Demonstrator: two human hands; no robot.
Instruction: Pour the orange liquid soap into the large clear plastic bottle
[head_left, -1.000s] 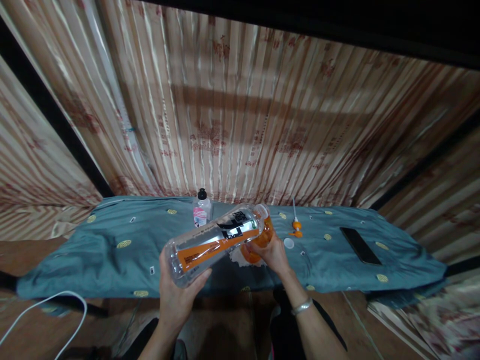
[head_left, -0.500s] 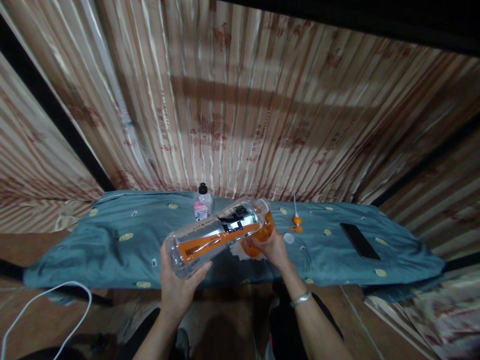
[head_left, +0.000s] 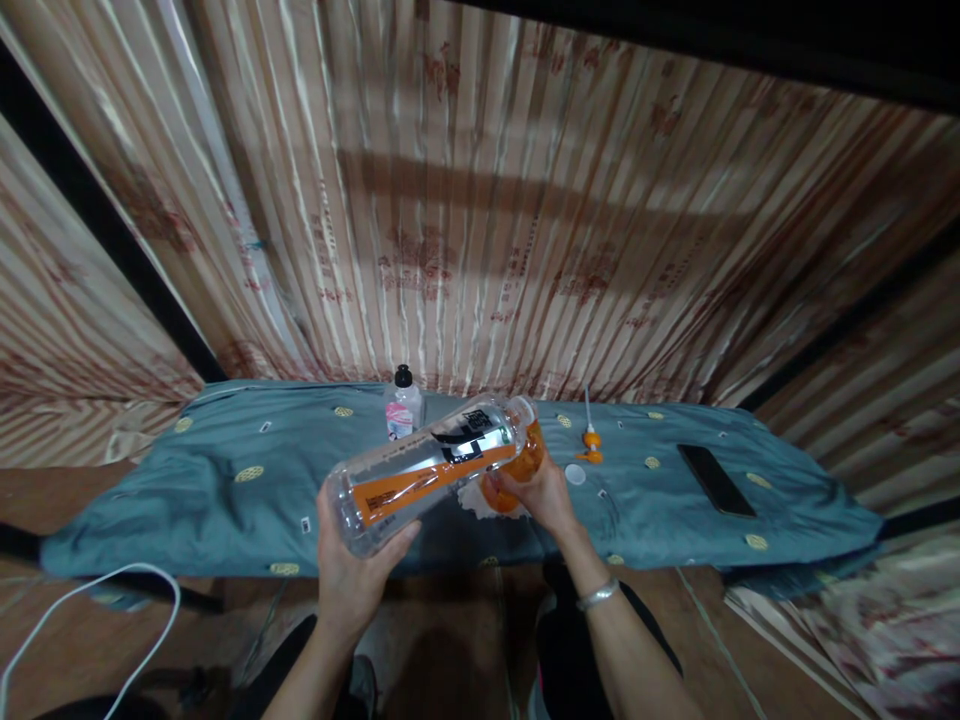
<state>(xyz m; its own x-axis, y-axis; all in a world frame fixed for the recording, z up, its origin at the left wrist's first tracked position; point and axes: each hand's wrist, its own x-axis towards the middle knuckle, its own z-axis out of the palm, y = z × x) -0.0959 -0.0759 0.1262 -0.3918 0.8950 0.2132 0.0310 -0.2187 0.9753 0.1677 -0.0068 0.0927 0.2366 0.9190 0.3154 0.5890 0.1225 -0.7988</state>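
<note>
My left hand (head_left: 358, 570) is wrapped round the base of a large clear plastic bottle (head_left: 427, 470) with an orange and black label. The bottle is tilted, its neck pointing right and meeting the mouth of an orange bottle (head_left: 531, 460). My right hand (head_left: 546, 492) grips that orange bottle from the right side and holds it over a whitish crumpled sheet (head_left: 472, 500) on the cloth. Whether liquid passes between the two mouths I cannot tell. Right of my right hand lie an orange pump head (head_left: 592, 444) with a thin tube and a white round cap (head_left: 575, 474).
A clear bottle with a black cap and pink label (head_left: 403, 405) stands behind the tilted one. A black phone (head_left: 716, 480) lies on the blue-green patterned cloth (head_left: 210, 500) at right. Striped curtains (head_left: 450, 200) hang behind; a white cable (head_left: 161, 610) loops at lower left.
Both hands and bottles keep nearly the same pose. The whole view has shifted very slightly; nothing has been let go or taken up.
</note>
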